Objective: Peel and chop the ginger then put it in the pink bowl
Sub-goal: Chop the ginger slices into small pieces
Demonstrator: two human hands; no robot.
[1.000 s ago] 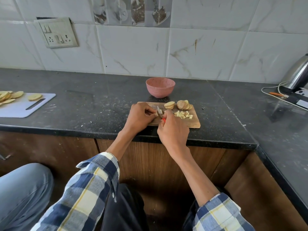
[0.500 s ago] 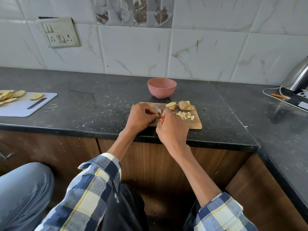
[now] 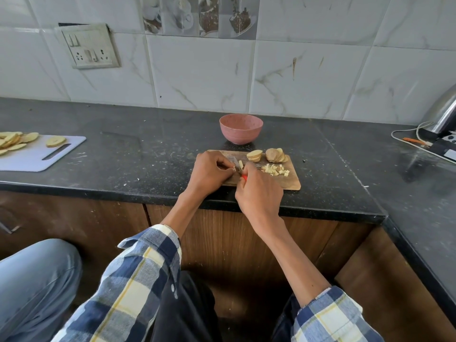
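Pink bowl (image 3: pixel 241 128) just behind wooden board (image 3: pixel 292 180)

— What stays unseen on the wooden chopping board (image 3: pixel 291 182)?
— The right hand (image 3: pixel 259 191) covers the knife (image 3: pixel 237 166) handle save a red sliver; the left hand (image 3: pixel 209 172) hides whatever it pins.
— And at the edges?
— The kettle (image 3: pixel 444 112) and white board (image 3: pixel 32 156) run out of frame.
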